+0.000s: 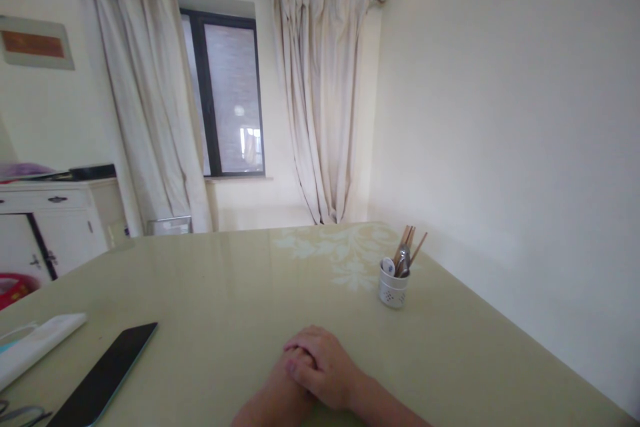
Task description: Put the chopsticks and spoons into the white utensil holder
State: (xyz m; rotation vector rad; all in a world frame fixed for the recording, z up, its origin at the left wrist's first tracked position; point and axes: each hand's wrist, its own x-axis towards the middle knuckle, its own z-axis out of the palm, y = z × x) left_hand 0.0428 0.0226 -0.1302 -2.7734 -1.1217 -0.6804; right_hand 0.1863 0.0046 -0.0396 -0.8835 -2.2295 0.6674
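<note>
My two hands rest stacked on the pale green table (225, 280) near its front edge. My right hand (327, 365) lies on top, fingers stretched flat across my left hand (277, 392), and holds nothing. Most of my left hand is covered; only one fingertip and the wrist show, so I cannot say whether its fingers are curled. A dark phone (105, 373) lies face up to the left of my hands. A small white perforated holder (393, 288) with spoons and chopsticks stands beyond my hands to the right.
A white flat object (37, 343) lies at the table's left edge, with a thin wire-like item (20, 413) at the bottom left corner. The right wall runs along the table. Behind are a curtained window (230, 93) and a white cabinet (50, 227).
</note>
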